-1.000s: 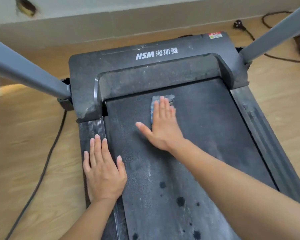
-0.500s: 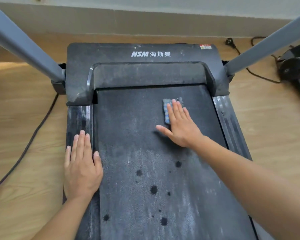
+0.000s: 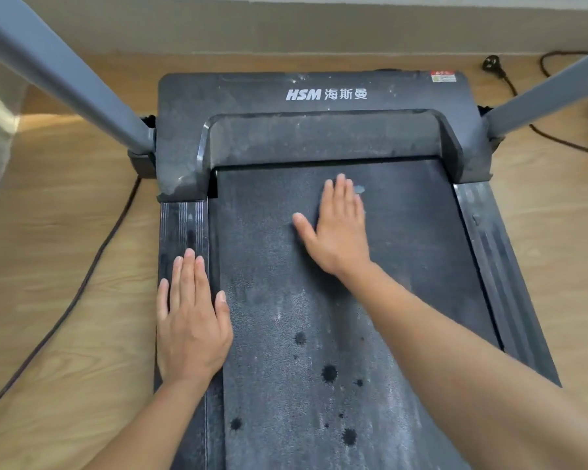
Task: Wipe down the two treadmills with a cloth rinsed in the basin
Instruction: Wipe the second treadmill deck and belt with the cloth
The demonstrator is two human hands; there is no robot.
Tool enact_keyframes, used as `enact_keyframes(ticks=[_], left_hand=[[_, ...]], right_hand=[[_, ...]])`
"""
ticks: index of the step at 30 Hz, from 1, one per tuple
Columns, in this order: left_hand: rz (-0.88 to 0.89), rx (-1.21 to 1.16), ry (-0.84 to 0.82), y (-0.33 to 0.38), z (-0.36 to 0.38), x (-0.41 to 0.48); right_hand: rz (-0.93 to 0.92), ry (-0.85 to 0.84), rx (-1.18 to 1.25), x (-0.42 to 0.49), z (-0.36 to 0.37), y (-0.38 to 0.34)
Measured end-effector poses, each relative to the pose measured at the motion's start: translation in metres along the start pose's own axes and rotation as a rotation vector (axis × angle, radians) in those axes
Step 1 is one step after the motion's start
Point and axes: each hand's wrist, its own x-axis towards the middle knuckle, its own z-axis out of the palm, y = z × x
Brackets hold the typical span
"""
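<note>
Presses the right hand (image 3: 336, 228) flat on the treadmill belt (image 3: 272, 266), near its front end. Fingers straight and close together, thumb spread out to the left. Covers the cloth (image 3: 359, 189) almost wholly; only a pale sliver peeks out by the fingertips. Rests the left hand (image 3: 190, 320) flat on the ribbed side rail (image 3: 180, 225), fingers straight and together, thumb lying on the belt's edge.

Dusty grey belt, with dark wet spots (image 3: 329, 373) between the forearms. Beyond, a motor hood (image 3: 319, 137) marked HSM and two grey uprights (image 3: 65, 72). Wooden floor (image 3: 65, 317) all round, with a black cable (image 3: 92, 266) at left and a plug (image 3: 491, 62) near the wall.
</note>
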Motion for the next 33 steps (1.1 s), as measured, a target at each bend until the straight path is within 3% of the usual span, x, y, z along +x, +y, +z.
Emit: enact_keyframes(ticks=[4,7,9,15,19,22,24,30,33], left_hand=[[0.014,0.013,0.006,-0.004,0.004,-0.002],[0.015,-0.008,0.012,-0.004,0.005,0.001],[0.015,-0.021,0.012,-0.004,0.004,0.002],[0.03,-0.027,0.0,-0.002,0.004,-0.001],[0.043,-0.056,0.005,-0.001,0.004,0.001],[0.015,-0.135,0.018,-0.002,0.001,0.0],[0.029,-0.178,0.008,-0.007,-0.001,0.003],[0.105,-0.12,0.048,-0.031,-0.001,-0.024],[0.044,-0.099,0.064,-0.031,0.0,-0.031]], right_hand=[[-0.364,-0.116,0.004,-0.024,0.036,-0.111],[-0.615,-0.146,-0.096,-0.017,0.024,-0.076],[-0.674,-0.123,-0.19,-0.008,0.009,-0.024],[-0.175,-0.128,-0.189,0.002,-0.05,0.155],[0.095,-0.145,-0.121,-0.014,-0.057,0.188],[0.289,-0.053,-0.024,-0.013,-0.043,0.148],[0.289,-0.001,-0.008,-0.011,-0.029,0.1],[-0.154,-0.023,-0.042,-0.003,0.029,-0.1],[-0.367,-0.063,-0.082,-0.013,0.041,-0.136]])
